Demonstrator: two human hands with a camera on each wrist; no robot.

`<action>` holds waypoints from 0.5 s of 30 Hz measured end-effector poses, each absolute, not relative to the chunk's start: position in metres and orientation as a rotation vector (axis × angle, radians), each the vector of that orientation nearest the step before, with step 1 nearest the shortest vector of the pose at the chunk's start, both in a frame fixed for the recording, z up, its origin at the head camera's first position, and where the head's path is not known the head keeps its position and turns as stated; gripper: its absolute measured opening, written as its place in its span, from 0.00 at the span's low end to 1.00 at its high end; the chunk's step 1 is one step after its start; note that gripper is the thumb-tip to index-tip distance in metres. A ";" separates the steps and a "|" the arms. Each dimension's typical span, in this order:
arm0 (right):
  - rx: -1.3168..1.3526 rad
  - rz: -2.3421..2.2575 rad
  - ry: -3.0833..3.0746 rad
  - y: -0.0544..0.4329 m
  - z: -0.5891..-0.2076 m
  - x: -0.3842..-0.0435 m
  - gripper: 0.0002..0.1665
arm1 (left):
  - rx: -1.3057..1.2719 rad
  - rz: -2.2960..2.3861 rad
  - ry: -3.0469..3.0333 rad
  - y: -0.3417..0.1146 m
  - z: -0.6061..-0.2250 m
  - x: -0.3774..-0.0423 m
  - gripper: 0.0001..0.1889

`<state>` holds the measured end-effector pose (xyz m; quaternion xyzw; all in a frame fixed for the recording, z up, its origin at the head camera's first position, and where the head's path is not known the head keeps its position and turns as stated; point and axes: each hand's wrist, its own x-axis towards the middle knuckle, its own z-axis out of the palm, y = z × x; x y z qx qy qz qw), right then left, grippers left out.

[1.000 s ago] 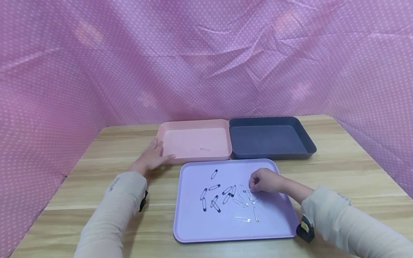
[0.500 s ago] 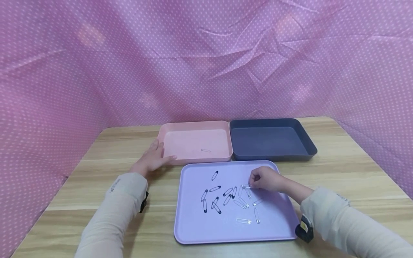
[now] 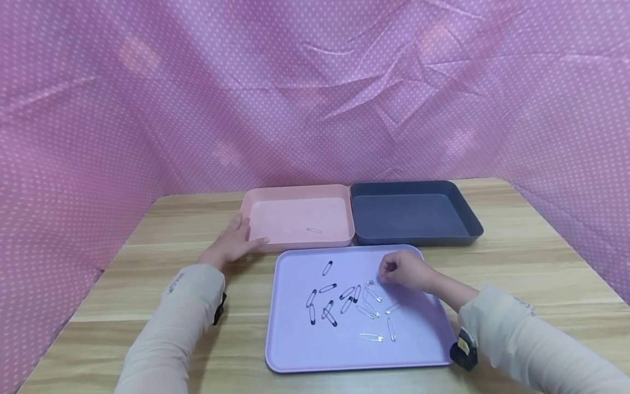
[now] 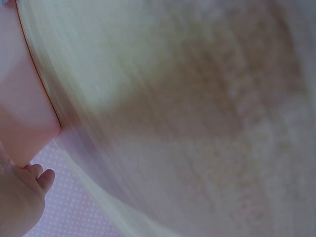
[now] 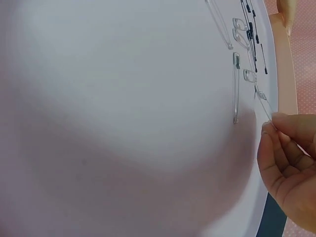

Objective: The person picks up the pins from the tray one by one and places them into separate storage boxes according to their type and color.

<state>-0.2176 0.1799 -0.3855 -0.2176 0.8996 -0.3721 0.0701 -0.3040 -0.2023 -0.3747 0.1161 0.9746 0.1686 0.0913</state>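
Note:
My right hand (image 3: 406, 271) pinches a silver safety pin (image 5: 265, 105) by one end between thumb and fingertip, over the right part of the lavender tray (image 3: 320, 350). In the right wrist view, the pin's capped end points away from the fingers, close to other silver pins. Several black-headed safety pins (image 3: 328, 312) lie left of the tray's middle. Nearer the right hand lie several silver ones (image 3: 391, 329). My left hand (image 3: 230, 242) rests against the left front corner of the pink tray (image 3: 300, 191), thumb extended along its front. One silver pin (image 3: 314, 230) lies inside that tray.
A dark blue-grey tray (image 3: 413, 239) stands right beside the pink one, behind the lavender tray. All three are on a wood-grain table (image 3: 531, 257). Pink dotted cloth (image 3: 315, 109) hangs behind and at both sides.
My right hand has shifted slightly away from me with the pinched silver pin, drawing it off the neighbouring pins. The left hand stays at the pink tray.

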 end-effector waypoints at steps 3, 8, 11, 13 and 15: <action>-0.647 -1.130 2.730 0.180 -0.385 -0.218 0.05 | 0.340 0.505 2.893 -0.202 -0.374 -0.303 0.51; -0.606 -1.164 2.764 0.180 -0.384 -0.219 0.05 | 0.338 0.504 2.891 -0.203 -0.375 -0.303 0.51; -0.546 -1.198 2.755 0.179 -0.383 -0.219 0.05 | 0.340 0.492 2.895 -0.203 -0.375 -0.304 0.51; -0.510 -1.226 2.741 0.178 -0.382 -0.218 0.06 | 0.340 0.487 2.898 -0.203 -0.376 -0.303 0.50; -0.488 -1.261 2.720 0.177 -0.382 -0.218 0.06 | 0.340 0.486 2.899 -0.203 -0.377 -0.303 0.50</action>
